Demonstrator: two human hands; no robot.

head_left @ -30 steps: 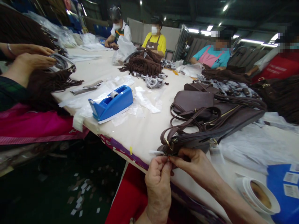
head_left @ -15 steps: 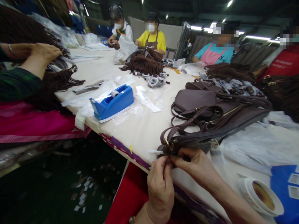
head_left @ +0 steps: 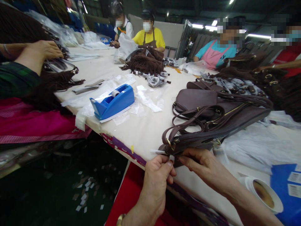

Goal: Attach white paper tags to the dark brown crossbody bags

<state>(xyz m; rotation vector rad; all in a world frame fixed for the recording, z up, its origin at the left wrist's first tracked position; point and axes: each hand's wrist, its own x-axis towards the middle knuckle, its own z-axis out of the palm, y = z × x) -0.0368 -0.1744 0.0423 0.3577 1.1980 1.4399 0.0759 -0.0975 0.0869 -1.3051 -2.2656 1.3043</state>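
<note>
A dark brown leather bag lies at the table's near edge, with looped straps, a gold zip and a gold-coloured ring at its near corner. My left hand is just below that corner. Its thumb and forefinger pinch a small pale grey piece, too small to make out fully. Beside it, my right hand has its fingers curled together at the underside of the bag; whatever lies between the fingertips is hidden. A white strip sticks out left of the bag's corner.
A blue tape dispenser stands on the white table among clear plastic pieces. A white tape roll sits at lower right by blue barcode sheets. Fringed brown bags lie farther back. Co-workers stand around; another person's hand is at left.
My left hand has turned and shifted slightly left, and the small grey piece now shows at its fingertips. My right hand has moved slightly right, away from the left. The bag stays put.
</note>
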